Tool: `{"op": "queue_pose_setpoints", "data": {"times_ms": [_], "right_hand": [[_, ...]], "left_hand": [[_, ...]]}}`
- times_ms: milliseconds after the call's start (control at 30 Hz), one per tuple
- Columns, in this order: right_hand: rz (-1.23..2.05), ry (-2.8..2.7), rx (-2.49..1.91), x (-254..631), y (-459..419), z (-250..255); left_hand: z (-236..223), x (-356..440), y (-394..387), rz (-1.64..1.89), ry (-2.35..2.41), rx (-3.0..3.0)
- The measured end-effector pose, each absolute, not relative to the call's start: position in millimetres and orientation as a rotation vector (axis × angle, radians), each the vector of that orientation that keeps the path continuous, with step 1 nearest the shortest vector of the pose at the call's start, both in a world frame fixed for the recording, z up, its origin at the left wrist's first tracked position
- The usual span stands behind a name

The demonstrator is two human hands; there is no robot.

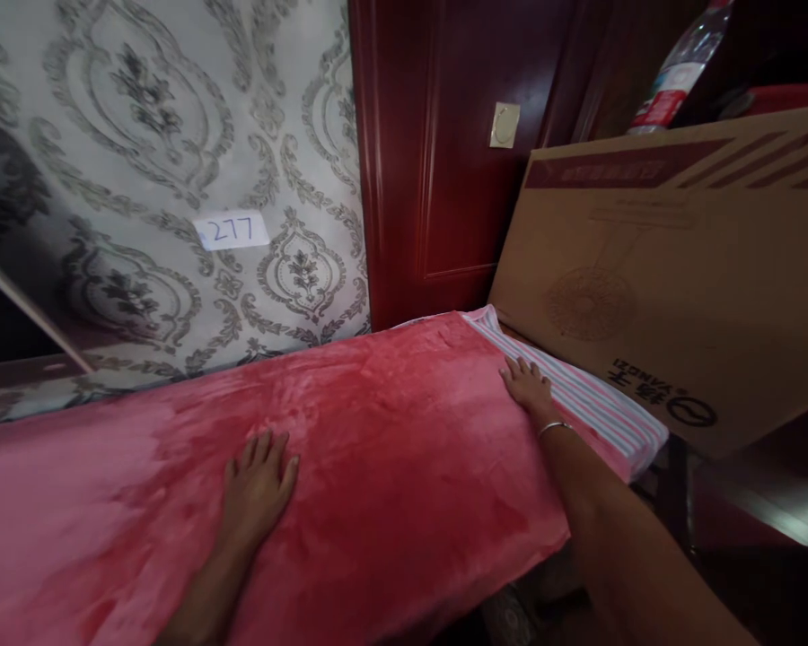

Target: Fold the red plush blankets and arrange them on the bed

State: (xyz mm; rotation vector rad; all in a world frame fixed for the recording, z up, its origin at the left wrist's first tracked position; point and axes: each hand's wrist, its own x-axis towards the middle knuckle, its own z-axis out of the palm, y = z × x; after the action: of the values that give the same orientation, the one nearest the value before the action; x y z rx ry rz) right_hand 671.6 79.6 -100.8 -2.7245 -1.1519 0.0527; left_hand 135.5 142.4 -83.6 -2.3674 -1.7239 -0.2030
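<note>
A pinkish-red plush blanket (377, 431) lies spread over a long, low surface against the wall. My left hand (257, 480) rests flat on its middle, fingers spread and holding nothing. Over at the blanket's right end, my right hand (526, 384) lies palm down near its edge, fingers apart, with a thin bracelet (555, 427) on the wrist. Beyond that edge shows a striped cloth (585, 395) in white, pink and grey, at the end of the surface. The blanket's nap has darker and lighter patches.
A large cardboard box (646, 269) leans at the right, just past the striped cloth. Above its top edge is a plastic bottle (673, 85) with a red label. Behind are a dark red wooden panel (397, 161) and patterned wallpaper (148, 108) bearing a paper label (232, 230) marked 277.
</note>
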Motion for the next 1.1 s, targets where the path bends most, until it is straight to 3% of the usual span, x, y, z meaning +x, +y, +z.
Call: {"op": "queue_pose_setpoints", "data": {"times_ms": [167,400,500,867,1100], "right_hand": [[-0.039,-1.136,-2.699,622.6,106.6,-78.9],[0.109,-2.194,-1.895,452.8,156.8,-85.4],[0.211,-2.465,-1.675,431.3,170.1,-91.7],[0.085,-1.406,-2.648,649.5,135.0,-87.0],[0.098,-1.143,-2.746,664.4,119.1,-85.8]], "left_hand": [[-78.1,137.8,139.1,-0.21,-1.773,-2.401],[-78.7,136.3,139.5,-0.177,-1.787,-2.4],[-81.9,134.9,141.5,-0.157,-1.784,-2.391],[-88.4,131.1,144.3,-0.248,-1.771,-2.408],[-83.6,134.8,140.6,-0.257,-1.818,-2.424]]}}
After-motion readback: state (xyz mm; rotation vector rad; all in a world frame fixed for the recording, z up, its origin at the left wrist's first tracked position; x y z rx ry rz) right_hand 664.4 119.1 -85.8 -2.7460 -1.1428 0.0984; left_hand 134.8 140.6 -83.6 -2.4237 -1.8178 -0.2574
